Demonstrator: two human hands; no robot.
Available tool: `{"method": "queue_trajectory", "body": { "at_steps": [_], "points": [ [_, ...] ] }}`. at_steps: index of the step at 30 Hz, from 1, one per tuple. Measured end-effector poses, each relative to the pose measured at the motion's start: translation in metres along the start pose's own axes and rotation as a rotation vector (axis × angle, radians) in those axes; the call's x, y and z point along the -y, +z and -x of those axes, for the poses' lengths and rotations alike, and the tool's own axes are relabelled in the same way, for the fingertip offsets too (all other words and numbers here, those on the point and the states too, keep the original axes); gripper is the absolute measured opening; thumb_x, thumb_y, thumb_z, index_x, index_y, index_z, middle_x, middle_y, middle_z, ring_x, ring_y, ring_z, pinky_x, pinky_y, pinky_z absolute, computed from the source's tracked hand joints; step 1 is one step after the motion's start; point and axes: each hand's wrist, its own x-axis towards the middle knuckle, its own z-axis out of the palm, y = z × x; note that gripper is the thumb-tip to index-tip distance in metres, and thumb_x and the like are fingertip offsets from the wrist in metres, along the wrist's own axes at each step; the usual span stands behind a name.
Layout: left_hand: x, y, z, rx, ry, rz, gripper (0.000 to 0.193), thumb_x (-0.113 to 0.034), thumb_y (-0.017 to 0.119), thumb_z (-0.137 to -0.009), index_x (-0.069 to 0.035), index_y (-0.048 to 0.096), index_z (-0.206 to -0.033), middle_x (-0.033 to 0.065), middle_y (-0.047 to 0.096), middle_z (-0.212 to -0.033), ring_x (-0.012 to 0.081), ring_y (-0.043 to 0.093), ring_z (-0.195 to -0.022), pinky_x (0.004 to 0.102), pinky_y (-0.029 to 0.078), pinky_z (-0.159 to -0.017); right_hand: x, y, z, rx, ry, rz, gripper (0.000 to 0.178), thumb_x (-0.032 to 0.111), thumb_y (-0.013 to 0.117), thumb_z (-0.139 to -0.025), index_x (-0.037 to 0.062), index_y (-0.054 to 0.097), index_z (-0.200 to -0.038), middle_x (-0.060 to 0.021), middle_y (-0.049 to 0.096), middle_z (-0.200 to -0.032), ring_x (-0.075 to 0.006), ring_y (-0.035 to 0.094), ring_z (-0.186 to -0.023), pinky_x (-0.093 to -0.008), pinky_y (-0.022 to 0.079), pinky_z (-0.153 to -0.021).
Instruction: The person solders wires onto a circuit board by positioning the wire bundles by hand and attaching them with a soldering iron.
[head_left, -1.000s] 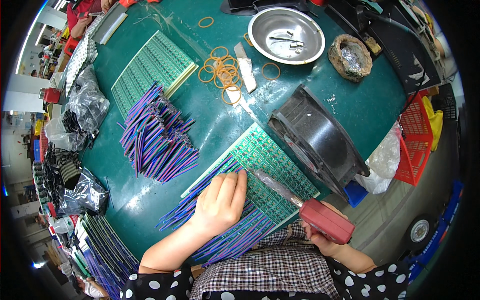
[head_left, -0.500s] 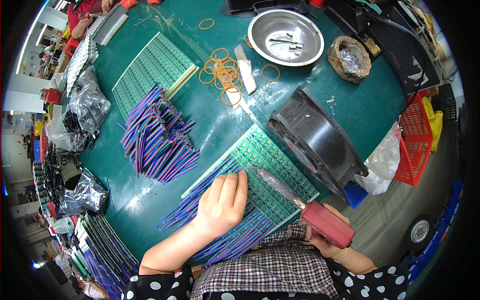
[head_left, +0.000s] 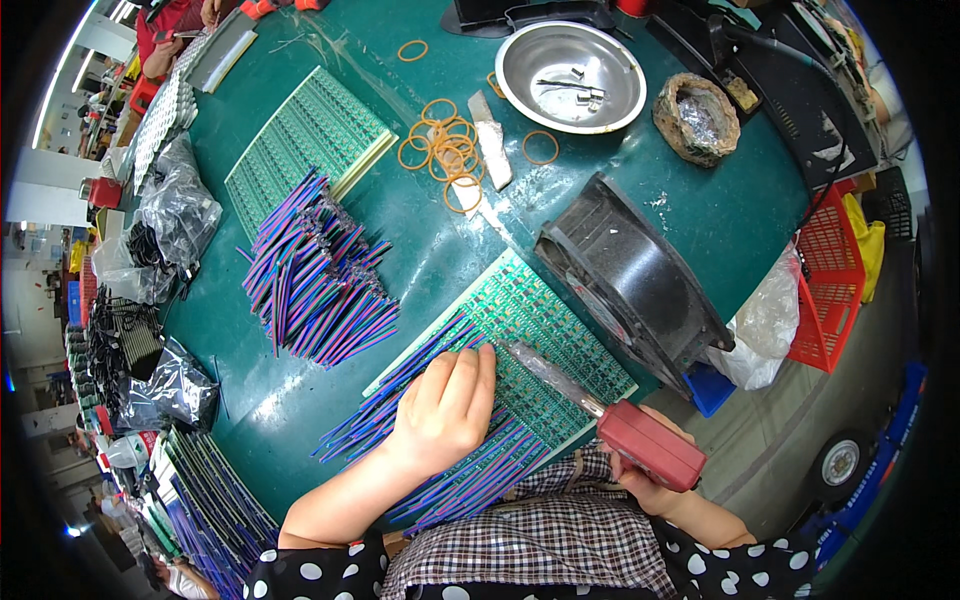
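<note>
My left hand (head_left: 443,408) is closed in a pinch over a green circuit board panel (head_left: 540,305), its fingertips on the end of a thin wire; the exact grip is hidden under the fingers. Blue and purple wires (head_left: 480,480) lie in rows across the panel's near left part, on both sides of that hand. My right hand (head_left: 640,487) is wrapped round the red handle of a soldering gun (head_left: 652,445). Its grey, wrapped-looking barrel slants up to the left, and the tip ends just right of my left fingertips, over the panel.
A black fan (head_left: 640,270) stands right of the panel. Beyond lie a wire bundle (head_left: 320,280), stacked panels (head_left: 310,140), rubber bands (head_left: 450,145), a metal bowl (head_left: 620,80) and a rough stone-like dish (head_left: 725,140). Plastic bags (head_left: 180,200) line the left edge; a red basket (head_left: 830,290) is at right.
The soldering gun and my right hand have shifted slightly left, bringing the tip a little closer to my left fingertips. My left hand has hardly moved.
</note>
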Motion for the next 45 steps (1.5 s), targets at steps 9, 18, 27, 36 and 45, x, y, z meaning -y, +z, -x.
{"method": "queue_trajectory", "body": {
  "at_steps": [9,18,27,36,45],
  "points": [
    [0.0,0.0,-0.001,0.024,0.009,-0.019,0.04,-0.006,0.059,-0.065,0.009,0.064,-0.103,0.0155,0.06,-0.093,0.026,0.06,-0.082,0.0319,0.053,-0.069,-0.005,0.0,-0.007,-0.003,-0.274,0.351,0.073,0.029,0.085,-0.068,-0.0075,0.053,-0.122,-0.0126,0.069,-0.094,-0.0249,0.07,-0.078,-0.0318,0.054,-0.071],
    [0.002,0.002,-0.004,-0.003,0.11,-0.167,0.025,-0.004,0.062,-0.071,0.007,0.066,-0.092,0.0098,0.059,-0.085,0.0175,0.059,-0.077,0.0226,0.05,-0.06,-0.002,-0.007,0.002,0.069,-0.166,0.257,0.071,0.029,0.084,-0.069,-0.0077,0.053,-0.121,-0.0135,0.069,-0.093,-0.0252,0.07,-0.077,-0.0306,0.055,-0.069],
    [0.001,0.002,-0.004,-0.018,0.124,-0.187,0.025,-0.004,0.062,-0.071,0.008,0.066,-0.093,0.0108,0.059,-0.085,0.0183,0.058,-0.076,0.023,0.05,-0.06,-0.004,-0.002,-0.002,0.018,-0.325,0.382,0.071,0.028,0.084,-0.068,-0.0083,0.053,-0.121,-0.0152,0.069,-0.098,-0.0261,0.071,-0.081,-0.0313,0.055,-0.07],
    [-0.002,0.005,-0.004,0.001,0.152,-0.281,0.024,-0.004,0.063,-0.072,0.009,0.066,-0.093,0.0108,0.059,-0.082,0.0192,0.058,-0.074,0.0232,0.049,-0.059,-0.004,-0.001,0.009,-0.051,-0.151,0.1,0.075,0.03,0.084,-0.069,-0.0089,0.051,-0.124,-0.0107,0.07,-0.089,-0.0204,0.07,-0.073,-0.0295,0.054,-0.068],
    [-0.005,0.003,-0.005,0.017,0.131,-0.318,0.017,-0.005,0.063,-0.076,0.006,0.066,-0.089,0.0077,0.058,-0.079,0.0171,0.058,-0.074,0.0228,0.046,-0.058,-0.009,-0.002,0.013,0.011,-0.057,0.124,0.072,0.028,0.079,-0.076,-0.0108,0.047,-0.127,-0.0091,0.068,-0.082,-0.0147,0.066,-0.063,-0.0251,0.052,-0.06]
  ]
}}
